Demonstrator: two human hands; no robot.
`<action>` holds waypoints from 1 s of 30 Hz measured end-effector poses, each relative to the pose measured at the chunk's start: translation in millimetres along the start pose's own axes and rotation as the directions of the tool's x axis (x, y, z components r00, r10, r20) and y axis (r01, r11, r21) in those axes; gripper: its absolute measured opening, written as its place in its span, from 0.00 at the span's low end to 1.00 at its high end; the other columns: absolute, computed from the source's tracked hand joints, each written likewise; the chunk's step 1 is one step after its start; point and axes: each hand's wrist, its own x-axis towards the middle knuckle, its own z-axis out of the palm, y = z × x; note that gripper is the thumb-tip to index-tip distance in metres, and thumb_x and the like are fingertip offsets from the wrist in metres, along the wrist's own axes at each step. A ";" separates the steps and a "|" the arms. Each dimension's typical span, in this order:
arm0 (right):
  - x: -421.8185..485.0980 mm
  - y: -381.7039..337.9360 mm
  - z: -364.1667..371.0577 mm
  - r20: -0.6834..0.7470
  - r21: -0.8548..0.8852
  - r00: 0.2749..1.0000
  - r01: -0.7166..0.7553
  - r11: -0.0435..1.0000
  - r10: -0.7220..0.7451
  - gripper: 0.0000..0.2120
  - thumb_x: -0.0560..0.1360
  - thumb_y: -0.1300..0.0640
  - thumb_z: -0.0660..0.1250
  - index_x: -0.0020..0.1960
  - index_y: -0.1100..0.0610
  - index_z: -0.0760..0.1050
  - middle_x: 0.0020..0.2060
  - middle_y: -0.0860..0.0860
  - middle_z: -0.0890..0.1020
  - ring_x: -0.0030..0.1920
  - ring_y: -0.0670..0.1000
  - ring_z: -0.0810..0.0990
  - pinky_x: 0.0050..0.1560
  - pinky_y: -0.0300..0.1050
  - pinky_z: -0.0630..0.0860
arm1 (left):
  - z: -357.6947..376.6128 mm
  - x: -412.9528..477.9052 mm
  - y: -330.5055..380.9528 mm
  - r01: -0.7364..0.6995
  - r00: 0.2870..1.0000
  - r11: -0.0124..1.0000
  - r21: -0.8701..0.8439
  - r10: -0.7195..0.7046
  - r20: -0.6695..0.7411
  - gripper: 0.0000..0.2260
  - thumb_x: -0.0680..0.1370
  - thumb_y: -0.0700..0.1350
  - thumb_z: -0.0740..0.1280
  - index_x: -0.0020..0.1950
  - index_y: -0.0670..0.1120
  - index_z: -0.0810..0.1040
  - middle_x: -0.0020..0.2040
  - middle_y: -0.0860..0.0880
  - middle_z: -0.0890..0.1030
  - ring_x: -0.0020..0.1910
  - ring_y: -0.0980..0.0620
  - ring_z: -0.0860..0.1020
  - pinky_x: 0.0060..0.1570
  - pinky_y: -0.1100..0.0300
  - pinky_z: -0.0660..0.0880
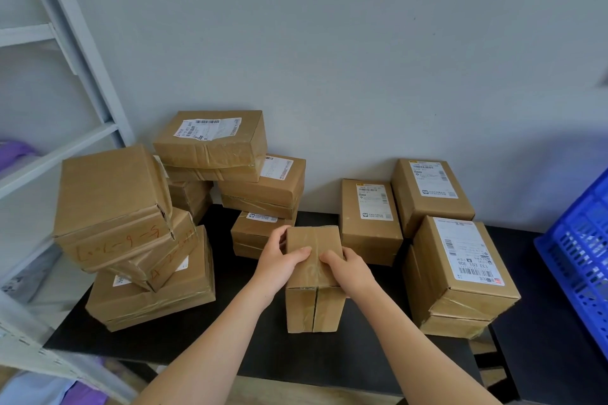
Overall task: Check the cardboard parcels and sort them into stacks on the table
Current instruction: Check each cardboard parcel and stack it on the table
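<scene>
You've got both hands on one unlabelled parcel standing mid-table: left hand wraps its far-left top corner, right hand presses its top, prob. to tip it and hunt for a label. Left of it, a leaning stack; right, labelled parcels w/ labels up.

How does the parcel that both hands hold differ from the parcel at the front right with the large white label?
The held parcel stands narrow and upright; the labelled parcel looks broader and lies tilted on another box. The held parcel shows no label on its visible faces; the labelled parcel carries a white shipping label with barcodes on top. The left hand and right hand grip the first; nothing touches the second. Both are brown taped cardboard.
</scene>
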 end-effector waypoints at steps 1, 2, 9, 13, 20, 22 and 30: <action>-0.2 0.0 0.1 0.001 0.002 1.000 -0.002 1.000 0.002 0.31 0.75 0.41 0.62 0.73 0.52 0.61 0.60 0.51 0.76 0.56 0.52 0.76 0.56 0.48 0.74 | 0.2 0.9 -0.9 0.000 1.000 1.000 -0.004 0.000 0.000 0.27 0.76 0.47 0.70 0.71 0.54 0.62 0.66 0.50 0.70 0.63 0.49 0.71 0.60 0.52 0.71; -0.3 0.3 0.7 0.001 0.004 1.000 -0.003 1.000 0.003 0.30 0.75 0.41 0.61 0.73 0.52 0.61 0.59 0.51 0.76 0.56 0.52 0.76 0.56 0.48 0.74 | 0.5 1.9 -1.9 0.000 1.000 1.000 -0.006 0.000 0.000 0.27 0.76 0.47 0.70 0.71 0.54 0.62 0.66 0.50 0.70 0.63 0.50 0.71 0.60 0.52 0.71; -1.0 1.5 3.8 -0.007 0.006 1.000 0.002 1.000 -0.002 0.29 0.76 0.42 0.60 0.73 0.53 0.62 0.55 0.49 0.75 0.54 0.51 0.76 0.53 0.46 0.73 | 0.1 6.4 -5.0 0.005 1.000 0.999 -0.032 -0.005 0.001 0.26 0.75 0.47 0.71 0.68 0.55 0.64 0.63 0.51 0.71 0.60 0.52 0.72 0.56 0.55 0.72; -2.9 -2.0 3.6 -0.003 0.027 1.000 -0.026 0.999 0.026 0.29 0.76 0.43 0.61 0.73 0.53 0.63 0.55 0.50 0.76 0.54 0.52 0.76 0.55 0.47 0.73 | -2.9 6.9 -6.1 -0.003 1.000 1.000 -0.026 0.003 0.026 0.27 0.75 0.47 0.71 0.70 0.54 0.63 0.63 0.51 0.71 0.61 0.51 0.71 0.56 0.56 0.71; -14.7 -30.9 -1.2 -0.193 -0.143 0.980 0.024 0.989 -0.051 0.34 0.76 0.49 0.62 0.77 0.50 0.50 0.63 0.55 0.72 0.53 0.52 0.76 0.52 0.48 0.77 | -22.0 9.7 -1.7 0.027 0.995 0.999 -0.032 -0.024 0.101 0.17 0.83 0.52 0.56 0.72 0.53 0.67 0.69 0.51 0.70 0.68 0.52 0.67 0.61 0.56 0.63; -18.5 -38.6 4.3 -0.226 -0.296 0.966 0.057 0.953 -0.128 0.35 0.76 0.47 0.61 0.77 0.48 0.48 0.68 0.57 0.67 0.60 0.57 0.74 0.58 0.54 0.76 | -27.5 11.1 -2.2 0.019 0.998 0.998 -0.068 -0.015 0.057 0.17 0.84 0.50 0.54 0.72 0.52 0.67 0.70 0.51 0.69 0.69 0.52 0.66 0.61 0.58 0.62; -40.1 -47.1 43.2 -0.197 -0.721 0.972 -0.054 0.691 -0.130 0.56 0.65 0.32 0.68 0.77 0.50 0.37 0.76 0.59 0.43 0.75 0.63 0.48 0.72 0.63 0.52 | -43.3 6.3 -8.6 0.068 0.998 0.998 0.013 -0.069 0.012 0.17 0.84 0.45 0.54 0.72 0.47 0.68 0.70 0.47 0.70 0.69 0.48 0.67 0.66 0.55 0.64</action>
